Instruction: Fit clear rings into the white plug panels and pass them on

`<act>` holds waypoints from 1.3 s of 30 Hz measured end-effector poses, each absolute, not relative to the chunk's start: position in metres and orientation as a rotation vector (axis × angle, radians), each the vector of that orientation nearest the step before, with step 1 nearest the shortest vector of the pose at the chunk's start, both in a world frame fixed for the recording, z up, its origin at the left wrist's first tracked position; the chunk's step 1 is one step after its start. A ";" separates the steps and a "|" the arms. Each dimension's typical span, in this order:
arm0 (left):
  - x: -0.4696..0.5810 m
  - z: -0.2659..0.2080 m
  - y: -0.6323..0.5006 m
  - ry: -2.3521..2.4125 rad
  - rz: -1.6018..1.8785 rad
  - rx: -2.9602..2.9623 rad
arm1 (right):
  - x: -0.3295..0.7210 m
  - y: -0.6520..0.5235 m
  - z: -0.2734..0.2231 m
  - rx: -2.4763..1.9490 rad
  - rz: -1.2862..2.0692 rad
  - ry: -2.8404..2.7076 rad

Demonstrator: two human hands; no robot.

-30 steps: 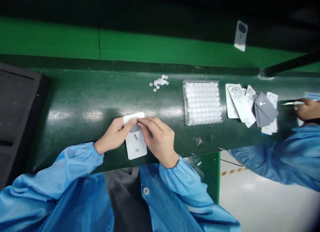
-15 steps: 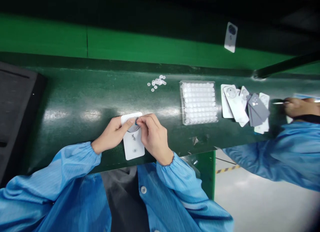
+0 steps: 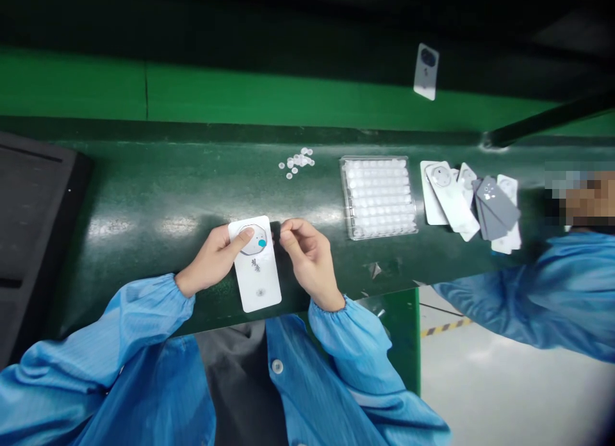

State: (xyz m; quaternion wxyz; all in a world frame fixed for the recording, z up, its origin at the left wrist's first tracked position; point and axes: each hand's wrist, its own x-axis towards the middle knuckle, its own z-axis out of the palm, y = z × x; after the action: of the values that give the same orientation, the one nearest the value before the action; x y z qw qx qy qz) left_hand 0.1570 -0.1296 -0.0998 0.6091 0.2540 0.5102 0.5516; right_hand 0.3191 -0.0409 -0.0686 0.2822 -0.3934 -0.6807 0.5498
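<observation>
My left hand [image 3: 217, 257] grips a white phone-shaped panel [image 3: 259, 282] by its upper left edge, the thumb lying over the rim of its round camera area. Inside that circle a teal dot [image 3: 262, 243] shows at the lower right. Dark characters and a small grey mark are printed below the circle. My right hand [image 3: 310, 257] is just right of the panel, thumb and forefinger pinched together. At these fingertips is a small dark piece [image 3: 275, 228], too small to name, close to the panel's upper right edge.
Small clear discs [image 3: 300, 159] lie loose beyond my hands. A clear tray [image 3: 343, 199] holds rows of white round pieces. White panels [image 3: 451, 202] and grey panels [image 3: 494, 209] are heaped right, near a co-worker's sleeve [image 3: 571, 286]. A black case [image 3: 38, 241] stands left.
My right hand has drawn back to the right, off the panel's circle. The teal dot, earlier mostly covered by the fingers, now shows in full. My left hand still holds the panel.
</observation>
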 end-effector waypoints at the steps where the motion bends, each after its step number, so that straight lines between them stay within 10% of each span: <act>1: 0.157 -0.100 -0.130 1.167 1.283 0.580 | 0.320 -0.041 -0.068 -1.044 1.398 -1.866; 18: 0.159 -0.091 -0.129 1.240 1.261 0.671 | 0.316 -0.066 -0.086 -0.953 0.693 -2.195; 39: 0.160 -0.091 -0.132 1.285 1.259 0.689 | 0.309 -0.062 -0.078 -1.090 0.905 -2.008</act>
State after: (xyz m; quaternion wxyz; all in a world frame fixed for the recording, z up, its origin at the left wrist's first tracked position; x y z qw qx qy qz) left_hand 0.1599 -0.1322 -0.0906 0.5709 0.2937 0.5476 0.5366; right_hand 0.3088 -0.0616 -0.0776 0.3351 -0.4180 -0.7698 0.3470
